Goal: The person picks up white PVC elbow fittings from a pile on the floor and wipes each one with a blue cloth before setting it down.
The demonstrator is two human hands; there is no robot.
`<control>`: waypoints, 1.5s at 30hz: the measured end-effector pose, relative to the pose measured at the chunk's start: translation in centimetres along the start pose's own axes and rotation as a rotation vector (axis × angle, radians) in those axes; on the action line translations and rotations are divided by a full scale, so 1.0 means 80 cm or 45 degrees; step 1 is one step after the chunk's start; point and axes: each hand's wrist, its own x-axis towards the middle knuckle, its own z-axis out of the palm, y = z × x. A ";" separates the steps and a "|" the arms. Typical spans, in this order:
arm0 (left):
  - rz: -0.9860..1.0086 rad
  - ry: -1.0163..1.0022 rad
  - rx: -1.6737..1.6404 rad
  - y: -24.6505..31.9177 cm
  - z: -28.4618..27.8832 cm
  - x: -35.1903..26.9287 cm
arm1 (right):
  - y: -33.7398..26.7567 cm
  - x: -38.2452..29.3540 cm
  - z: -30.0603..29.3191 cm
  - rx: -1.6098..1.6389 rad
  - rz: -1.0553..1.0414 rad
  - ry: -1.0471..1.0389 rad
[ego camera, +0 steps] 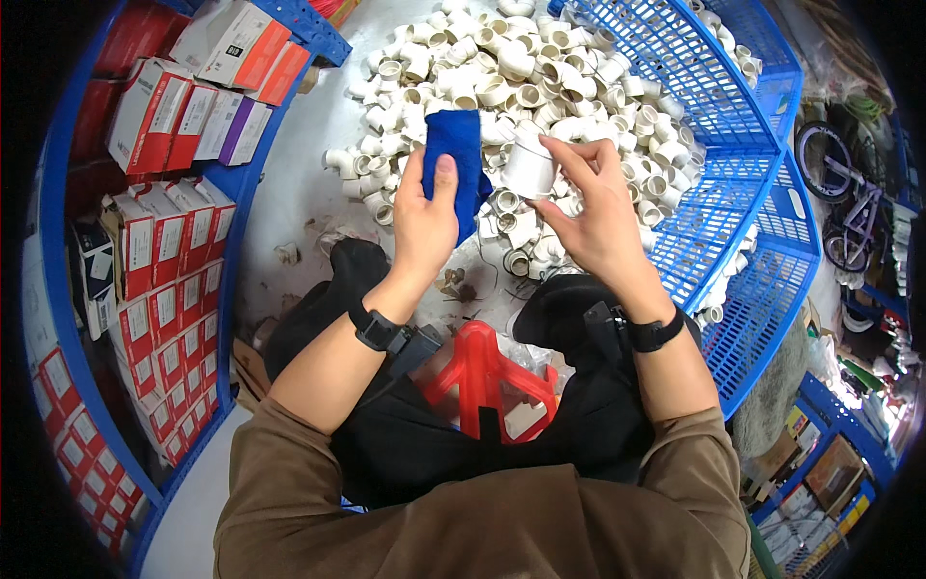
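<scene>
A folded blue cloth (456, 159) is held in my left hand (428, 217), the thumb lying flat across its front. My right hand (597, 206) grips a white plastic pipe fitting (529, 168) between thumb and fingertips, just to the right of the cloth. Cloth and fitting are close together but look apart. Beyond both hands, a large heap of white plastic pipe fittings (492, 90) lies loose on the floor. Elbows and short sleeves can be made out among them.
Blue plastic crates (731, 246) stand along the heap's right side, with more fittings beyond their mesh. At left, a blue metal shelf (242, 210) carries stacked red and white boxes (170, 239). A red plastic stool (479, 369) sits between my legs. A bicycle (857, 210) is at far right.
</scene>
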 end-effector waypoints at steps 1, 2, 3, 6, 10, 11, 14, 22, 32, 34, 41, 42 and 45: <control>0.093 -0.056 0.101 0.006 0.001 -0.006 | 0.003 -0.001 0.005 -0.004 0.008 0.003; 0.142 -0.106 0.186 0.003 0.002 -0.011 | 0.003 -0.002 0.013 0.022 0.136 -0.024; 0.338 -0.140 0.296 -0.001 0.004 -0.017 | -0.002 0.000 0.020 0.051 0.260 -0.054; 0.545 -0.205 0.388 -0.006 0.017 -0.026 | -0.007 -0.001 0.036 0.095 0.061 0.109; -0.332 -0.308 -0.718 0.012 0.024 -0.019 | -0.009 0.002 0.022 0.547 0.072 0.078; -0.466 -0.361 -0.778 0.022 0.021 -0.016 | -0.008 0.003 0.019 0.545 0.072 0.081; -0.632 -0.441 -1.012 0.006 0.010 -0.015 | -0.005 0.004 0.012 0.233 -0.165 0.195; -0.663 -0.522 -1.015 0.014 0.011 -0.015 | 0.005 0.004 0.017 0.072 -0.238 -0.032; 0.065 -0.377 -0.072 -0.005 0.018 -0.016 | -0.007 -0.006 0.026 0.074 -0.068 -0.178; -0.059 -0.319 -0.252 -0.001 0.018 -0.014 | -0.007 -0.006 0.027 0.157 -0.051 -0.139; -0.466 -0.204 -0.453 0.007 0.008 -0.001 | -0.012 0.004 0.003 0.586 -0.078 0.029; -0.422 -0.151 -0.416 0.003 0.010 -0.001 | -0.006 0.007 0.001 0.448 -0.113 0.032; -0.076 -0.091 -0.274 0.001 0.011 -0.007 | 0.009 0.006 0.015 0.161 -0.047 0.012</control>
